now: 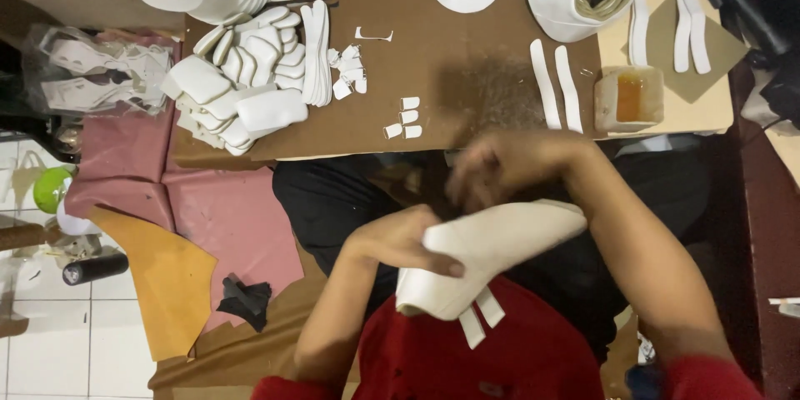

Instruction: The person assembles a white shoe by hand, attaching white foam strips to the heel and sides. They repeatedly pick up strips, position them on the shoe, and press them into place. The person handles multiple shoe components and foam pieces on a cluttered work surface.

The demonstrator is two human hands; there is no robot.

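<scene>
Bench (pixel 433 67) carries white cut pieces (pixel 250 75) at its left edge and a glue pot (pixel 629 98) at its right. Below its near edge, left hand (pixel 400 242) clamps the white shoe upper (pixel 492 254). Blurred right hand (pixel 500 171) touches its top, fingers unreadable; a slipping grip could crease it.

On the tabletop (pixel 433 58), with the glue tub (pixel 629 98) as landmark: two strips (pixel 557 87) just left of it, small tabs (pixel 403 117) farther left, heaped cut pieces (pixel 250 83) far left, folded upper (pixel 492 254) nearer the body below it, off the tabletop.
</scene>
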